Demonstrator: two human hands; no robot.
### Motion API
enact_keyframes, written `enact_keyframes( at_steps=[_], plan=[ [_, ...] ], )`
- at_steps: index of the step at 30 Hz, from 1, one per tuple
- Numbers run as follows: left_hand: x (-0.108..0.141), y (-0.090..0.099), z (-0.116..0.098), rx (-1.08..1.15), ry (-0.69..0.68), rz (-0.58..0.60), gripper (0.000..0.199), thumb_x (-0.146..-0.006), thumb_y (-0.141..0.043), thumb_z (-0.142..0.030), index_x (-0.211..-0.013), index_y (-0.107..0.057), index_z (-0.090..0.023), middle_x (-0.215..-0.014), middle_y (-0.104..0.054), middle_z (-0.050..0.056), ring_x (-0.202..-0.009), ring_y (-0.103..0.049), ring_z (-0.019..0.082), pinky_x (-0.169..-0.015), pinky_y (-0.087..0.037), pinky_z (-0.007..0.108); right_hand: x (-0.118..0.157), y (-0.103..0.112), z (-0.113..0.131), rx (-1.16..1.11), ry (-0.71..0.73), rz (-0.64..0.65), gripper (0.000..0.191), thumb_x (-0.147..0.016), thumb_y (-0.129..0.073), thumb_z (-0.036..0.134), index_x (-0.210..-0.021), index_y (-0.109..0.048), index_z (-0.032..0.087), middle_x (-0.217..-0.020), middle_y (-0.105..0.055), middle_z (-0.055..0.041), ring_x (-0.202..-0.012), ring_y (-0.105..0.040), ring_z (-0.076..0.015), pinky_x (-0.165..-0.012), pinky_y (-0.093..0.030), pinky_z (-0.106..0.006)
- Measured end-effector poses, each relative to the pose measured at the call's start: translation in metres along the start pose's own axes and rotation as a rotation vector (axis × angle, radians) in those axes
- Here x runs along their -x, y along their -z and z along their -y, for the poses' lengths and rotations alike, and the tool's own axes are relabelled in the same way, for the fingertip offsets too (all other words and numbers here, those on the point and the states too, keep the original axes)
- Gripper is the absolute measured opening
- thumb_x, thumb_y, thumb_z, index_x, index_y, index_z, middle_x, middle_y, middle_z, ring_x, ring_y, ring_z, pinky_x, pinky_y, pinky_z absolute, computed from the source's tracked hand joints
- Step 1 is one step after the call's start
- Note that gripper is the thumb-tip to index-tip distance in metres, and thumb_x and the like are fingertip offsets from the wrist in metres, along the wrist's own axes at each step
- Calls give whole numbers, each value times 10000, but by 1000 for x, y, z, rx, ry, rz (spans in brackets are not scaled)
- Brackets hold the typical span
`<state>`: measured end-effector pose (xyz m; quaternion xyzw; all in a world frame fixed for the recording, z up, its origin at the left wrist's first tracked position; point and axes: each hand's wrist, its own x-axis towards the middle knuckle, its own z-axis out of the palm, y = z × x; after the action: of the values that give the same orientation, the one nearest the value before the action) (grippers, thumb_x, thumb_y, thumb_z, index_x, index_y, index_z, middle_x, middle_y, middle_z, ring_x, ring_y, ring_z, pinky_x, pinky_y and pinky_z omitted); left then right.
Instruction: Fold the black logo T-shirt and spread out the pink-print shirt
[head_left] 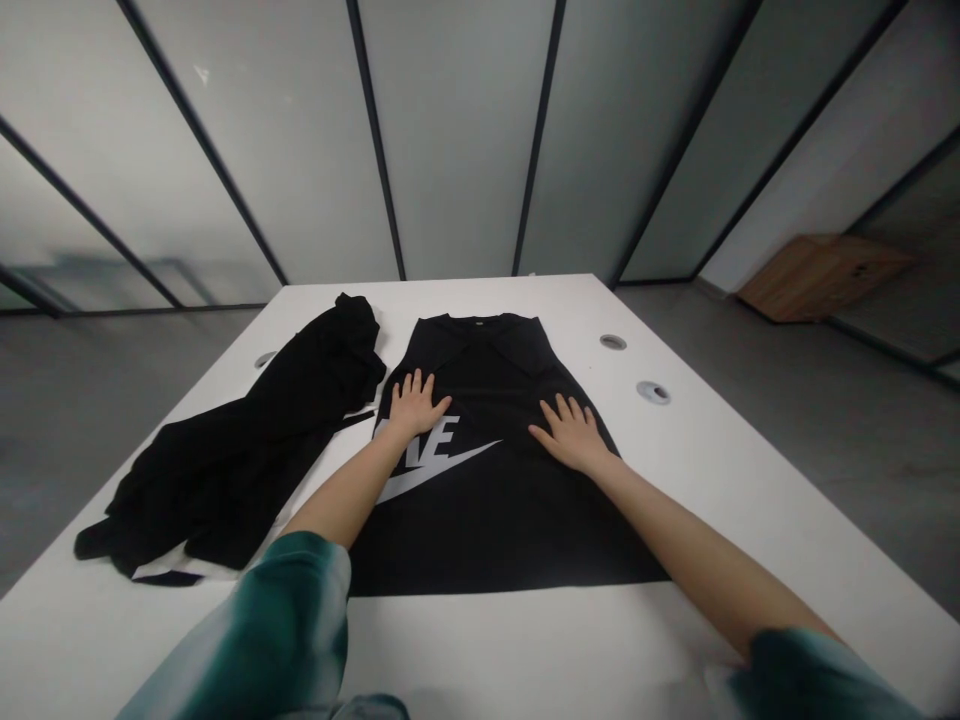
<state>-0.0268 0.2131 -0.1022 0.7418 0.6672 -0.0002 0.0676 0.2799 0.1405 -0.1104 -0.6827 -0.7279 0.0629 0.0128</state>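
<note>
A black T-shirt (510,530) with a large white logo lies spread flat, its neckline at the far end and its hem toward me. Its sleeves appear folded in across the upper part. My left hand (412,408) rests with fingers spread on the shirt's left side, just above the white lettering. On the right side, my right hand (572,432) lies flat, fingers apart, on the black cloth. My left forearm hides part of the print.
A heap of black clothing (247,440) with some white showing lies left of the shirt on the white table (750,520). Two round cable holes (653,392) sit at the right. Behind stand frosted glass panels (457,130); a wooden cabinet (817,275) is at the far right.
</note>
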Motion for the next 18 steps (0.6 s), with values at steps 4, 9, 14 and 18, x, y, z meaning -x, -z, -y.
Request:
enact_keyframes(
  at_steps=[4, 9, 14, 18],
  plan=[
    [-13, 0, 5, -15, -5, -13, 809, -937, -234, -666, -1565, -270, -157, -1651, -152, 143, -1513, -146, 349, -1203, -146, 528, -18, 4, 6, 20, -56, 92, 779, -956, -253, 672, -1578, -262, 203, -1649, -157, -149, -1507, -128, -368, -1178, -120, -602],
    [-29, 2, 9, -2, -21, -139, 769, -933, -356, -619, -1530, -335, -137, -1618, -261, 169, -1481, -246, 350, -1180, -223, 502, -38, 7, 10, 11, -60, 90, 779, -961, -223, 671, -1585, -239, 204, -1656, -134, -133, -1515, -95, -349, -1190, -90, -573],
    [-30, 12, 4, -29, -47, -367, 507, -943, -420, -500, -1210, -634, -126, -1290, -613, 192, -1245, -523, 337, -1027, -395, 449, -48, 6, 7, 7, -57, 54, 766, -964, -239, 663, -1577, -265, 206, -1651, -166, -130, -1512, -128, -336, -1192, -116, -549],
    [-16, 21, 3, -39, -94, -297, 405, -951, -405, -443, -967, -694, -161, -1012, -691, 145, -1019, -630, 300, -905, -446, 422, -56, 3, 1, -1, -35, 9, 753, -965, -276, 647, -1558, -309, 185, -1638, -212, -137, -1504, -175, -320, -1189, -158, -514]
  ],
)
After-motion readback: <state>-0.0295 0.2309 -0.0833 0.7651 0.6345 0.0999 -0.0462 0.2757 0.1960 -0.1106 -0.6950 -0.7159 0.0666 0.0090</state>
